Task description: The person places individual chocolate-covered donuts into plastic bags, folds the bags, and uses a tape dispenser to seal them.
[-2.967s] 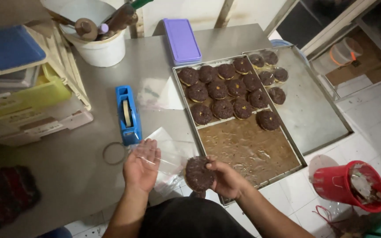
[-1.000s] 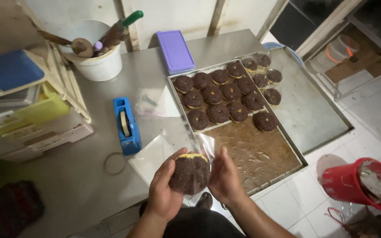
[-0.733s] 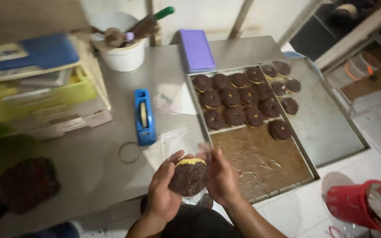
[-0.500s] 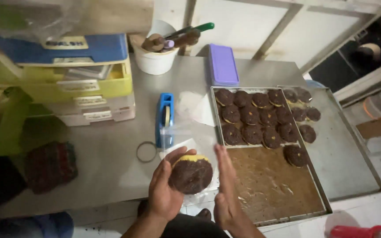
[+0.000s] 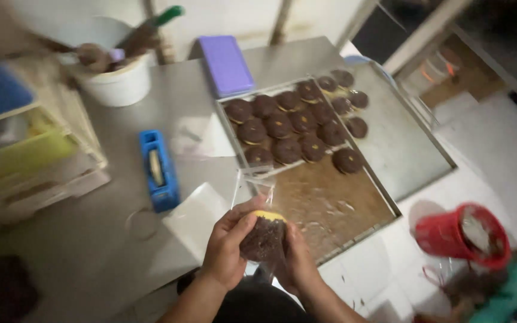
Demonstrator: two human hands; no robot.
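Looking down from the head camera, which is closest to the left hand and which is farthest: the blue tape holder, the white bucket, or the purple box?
From the left hand:
1. Blue tape holder, just up and to its left on the table.
2. White bucket, far back on the left.
3. Purple box, far back, middle. These last two are nearly too close to call.

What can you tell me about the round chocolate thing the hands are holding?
The chocolate bun is round and dark brown, with a rough crumbly top and a yellow edge showing at its upper side. It sits inside a clear plastic bag, held between the left hand and right hand, above the table's near edge.
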